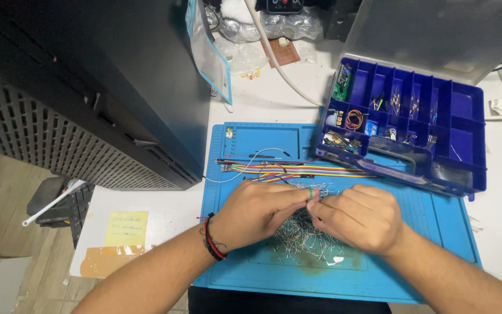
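- The left hand (257, 212) and the right hand (352, 218) meet fingertip to fingertip over the middle of a blue work mat (437, 232) on the white bench (164, 212).
- Both hands are closed in a pinch on a small green component (310, 192), which sits between the thumbs and forefingers where the hands touch; its exact kind is too small to tell.
- Directly under the hands lies a loose pile of thin metal-legged parts (306, 238), spread on the mat.
- Just beyond the hands, a ribbon of multicoloured jumper wires (297, 170) lies across the mat, with a white wire (251, 160) curving beside it.
- A blue compartment box (466, 125) stands open at the mat's far right corner, holding small electronic parts in several sections.
- The left wrist wears red and black bands (212, 237).
- A dark cabinet (88, 87) fills the left side, and a yellow sticky note (126, 228) lies on the bench near the left forearm.
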